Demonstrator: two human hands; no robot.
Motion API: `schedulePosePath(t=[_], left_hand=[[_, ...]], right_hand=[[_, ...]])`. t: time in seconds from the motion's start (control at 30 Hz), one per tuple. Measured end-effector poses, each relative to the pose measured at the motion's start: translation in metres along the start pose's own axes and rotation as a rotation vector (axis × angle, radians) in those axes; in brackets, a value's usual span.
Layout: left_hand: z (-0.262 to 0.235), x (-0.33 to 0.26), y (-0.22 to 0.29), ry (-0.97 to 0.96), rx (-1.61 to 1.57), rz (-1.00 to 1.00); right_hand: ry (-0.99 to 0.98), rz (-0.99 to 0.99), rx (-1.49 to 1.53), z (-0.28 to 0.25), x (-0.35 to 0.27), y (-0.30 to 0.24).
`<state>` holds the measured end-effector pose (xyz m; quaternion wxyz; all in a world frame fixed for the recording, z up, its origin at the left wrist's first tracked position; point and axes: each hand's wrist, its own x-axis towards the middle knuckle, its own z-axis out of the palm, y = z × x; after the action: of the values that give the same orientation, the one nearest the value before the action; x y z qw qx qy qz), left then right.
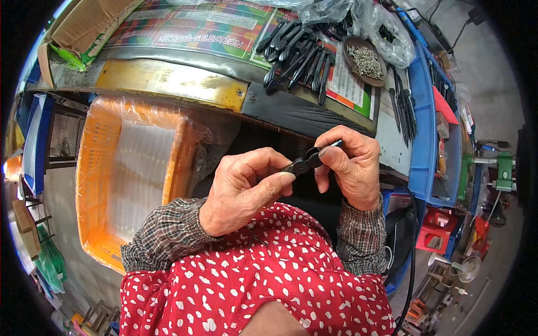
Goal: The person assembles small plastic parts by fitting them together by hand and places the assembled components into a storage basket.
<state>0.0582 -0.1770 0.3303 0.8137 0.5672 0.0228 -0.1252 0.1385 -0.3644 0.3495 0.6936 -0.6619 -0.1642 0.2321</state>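
Both hands meet above my lap, in front of the bench edge. My left hand (pixel 246 187) pinches a small black plastic part with a round end (pixel 301 167) between thumb and fingertips. Closed around a second black piece with a rounded end (pixel 312 155) is my right hand (pixel 354 165); a dark tip sticks out past its index finger. The two round ends touch or nearly touch; whether they are joined I cannot tell. On the bench beyond lies a heap of long black plastic parts (pixel 302 53), beside a brown dish (pixel 351 46) of small metal pins or screws (pixel 367 63).
An orange crate (pixel 92 185) lined with clear plastic stands at my left. A blue tray (pixel 423 126) borders the bench's right side, near more black parts (pixel 402 103). Plastic bags (pixel 392 36) and a cardboard box (pixel 84 31) lie farther back. A red stool (pixel 437 229) stands right.
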Motion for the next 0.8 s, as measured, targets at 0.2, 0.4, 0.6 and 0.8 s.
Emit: schedulePosePath(t=[0.2,0.4,0.6,0.8], left_hand=[[0.003,0.002,-0.003,0.018,0.111,0.042],[0.002,0.001,-0.015,0.043,0.229,0.104],[0.003,0.000,-0.025,0.089,0.433,0.219],[0.004,0.001,-0.038,0.130,0.527,0.341]], right_hand=[[-0.034,-0.003,-0.069,0.002,-0.004,0.003],[-0.100,-0.036,-0.196,-0.002,-0.003,0.008],[-0.194,-0.090,-0.272,-0.010,-0.003,0.018],[-0.168,-0.098,-0.233,-0.011,-0.008,0.030]])
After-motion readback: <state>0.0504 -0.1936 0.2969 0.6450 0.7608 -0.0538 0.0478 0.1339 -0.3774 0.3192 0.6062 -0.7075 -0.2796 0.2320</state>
